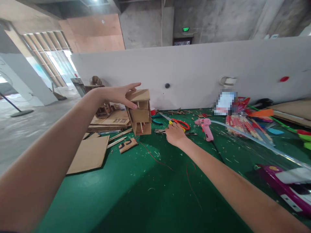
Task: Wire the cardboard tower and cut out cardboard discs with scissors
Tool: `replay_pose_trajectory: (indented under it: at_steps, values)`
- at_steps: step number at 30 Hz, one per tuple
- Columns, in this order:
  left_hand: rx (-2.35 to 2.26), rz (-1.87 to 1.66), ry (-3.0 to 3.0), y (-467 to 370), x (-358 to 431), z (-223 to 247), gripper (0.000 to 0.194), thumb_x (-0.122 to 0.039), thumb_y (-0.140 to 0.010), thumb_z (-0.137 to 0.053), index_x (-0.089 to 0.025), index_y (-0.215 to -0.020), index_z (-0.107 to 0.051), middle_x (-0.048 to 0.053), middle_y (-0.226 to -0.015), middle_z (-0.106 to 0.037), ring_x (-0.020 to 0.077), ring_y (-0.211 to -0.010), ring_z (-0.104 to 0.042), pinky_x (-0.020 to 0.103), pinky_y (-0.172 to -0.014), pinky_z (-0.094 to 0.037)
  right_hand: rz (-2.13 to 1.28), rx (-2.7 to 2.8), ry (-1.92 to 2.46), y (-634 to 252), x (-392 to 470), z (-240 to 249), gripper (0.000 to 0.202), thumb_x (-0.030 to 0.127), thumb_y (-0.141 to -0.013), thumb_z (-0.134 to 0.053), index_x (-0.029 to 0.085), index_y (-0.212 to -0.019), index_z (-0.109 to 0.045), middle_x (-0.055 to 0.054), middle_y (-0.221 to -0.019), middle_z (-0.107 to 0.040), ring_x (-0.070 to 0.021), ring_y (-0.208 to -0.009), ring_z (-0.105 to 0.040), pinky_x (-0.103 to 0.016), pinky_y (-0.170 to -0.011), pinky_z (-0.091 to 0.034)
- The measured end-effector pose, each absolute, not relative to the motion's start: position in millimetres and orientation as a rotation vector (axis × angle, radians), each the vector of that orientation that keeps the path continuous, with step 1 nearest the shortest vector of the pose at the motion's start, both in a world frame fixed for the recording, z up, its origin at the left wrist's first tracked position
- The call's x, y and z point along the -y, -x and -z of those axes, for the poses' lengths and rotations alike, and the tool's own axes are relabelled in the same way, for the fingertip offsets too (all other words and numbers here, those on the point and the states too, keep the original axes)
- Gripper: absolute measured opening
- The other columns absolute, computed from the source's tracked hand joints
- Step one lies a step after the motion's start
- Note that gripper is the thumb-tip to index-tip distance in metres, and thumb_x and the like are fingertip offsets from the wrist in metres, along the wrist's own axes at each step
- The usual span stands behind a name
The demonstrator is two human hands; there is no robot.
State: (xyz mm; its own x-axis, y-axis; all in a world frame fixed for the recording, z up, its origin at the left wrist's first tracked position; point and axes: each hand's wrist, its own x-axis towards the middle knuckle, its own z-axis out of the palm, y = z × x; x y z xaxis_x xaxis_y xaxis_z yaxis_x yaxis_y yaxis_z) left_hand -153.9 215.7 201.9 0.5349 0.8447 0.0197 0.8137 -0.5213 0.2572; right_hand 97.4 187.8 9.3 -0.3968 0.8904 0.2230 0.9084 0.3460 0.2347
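My left hand grips the upper left corner of a small tiered cardboard model, thumb on its front and the other fingers over its top. The model stands upright, with thin sticks between its levels. My right hand is curled down among the tools to the right of the model. Scissors with orange-red handles lie just behind its fingers. Yellow parts and a metal tool show around the fingertips; what they hold is hidden. A thin red wire runs from near the model's base across the green table.
A pink glue gun stands right of my right hand, its cord trailing forward. Cardboard sheets and a printed cardboard piece lie at left. Packaged sticks and a purple device are at right. A white partition closes the back.
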Motion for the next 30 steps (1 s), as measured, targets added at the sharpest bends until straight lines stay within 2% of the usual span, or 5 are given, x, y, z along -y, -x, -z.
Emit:
replay_pose_trajectory:
  at_steps: [4,11,17,25,30]
  values:
    - [-1.448,-0.289,-2.468,154,-215,-199,0.114,-0.052,-0.057,-0.074,-0.034,-0.148,-0.009,0.011,-0.152,-0.025,0.0381,-0.131,-0.037,0.047,-0.106,-0.032,0.499,2.561,1.594,-105,-192,-3,0.03,0.017,-0.084,-0.051,0.007,-0.11,-0.064,-0.021,-0.121,-0.058,-0.0329,-0.118,-0.047,-0.043,-0.099,-0.031]
    - [-1.407,-0.379,-2.433,164,-221,-197,0.107,-0.049,-0.057,-0.074,-0.039,-0.146,-0.016,0.009,-0.145,-0.036,0.0376,-0.119,-0.048,0.052,-0.102,-0.037,0.338,2.55,1.395,-111,-195,2,0.025,0.021,-0.092,-0.042,0.008,-0.103,-0.06,-0.018,-0.098,-0.066,-0.0278,-0.109,-0.055,-0.044,-0.106,-0.026]
    - [-1.354,-0.564,-2.268,169,-218,-194,0.105,-0.044,-0.061,-0.074,-0.035,-0.147,-0.014,0.01,-0.143,-0.037,0.0368,-0.121,-0.046,0.052,-0.103,-0.036,-0.127,2.317,1.431,-112,-186,-9,0.024,0.032,-0.096,-0.035,0.016,-0.101,-0.052,-0.01,-0.082,-0.067,-0.0232,-0.078,-0.064,-0.036,-0.071,-0.049]
    - [-1.159,-0.969,-1.995,169,-218,-173,0.112,-0.044,-0.063,-0.07,-0.031,-0.148,0.004,0.012,-0.15,-0.021,0.0311,-0.131,-0.037,0.044,-0.107,-0.035,-0.956,2.037,1.373,-126,-177,-24,0.018,0.032,-0.095,-0.036,0.018,-0.092,-0.047,-0.008,-0.089,-0.069,-0.0155,-0.072,-0.067,-0.021,-0.045,-0.048]
    - [-1.125,-1.139,-2.067,157,-220,-147,0.113,-0.066,-0.067,-0.052,-0.033,-0.142,0.026,0.004,-0.153,-0.019,0.0282,-0.138,-0.027,0.044,-0.107,-0.032,-1.15,1.966,1.41,-140,-178,-30,0.027,0.041,-0.089,-0.049,0.015,-0.088,-0.053,-0.008,-0.075,-0.068,-0.0145,-0.061,-0.064,-0.019,-0.037,-0.039]
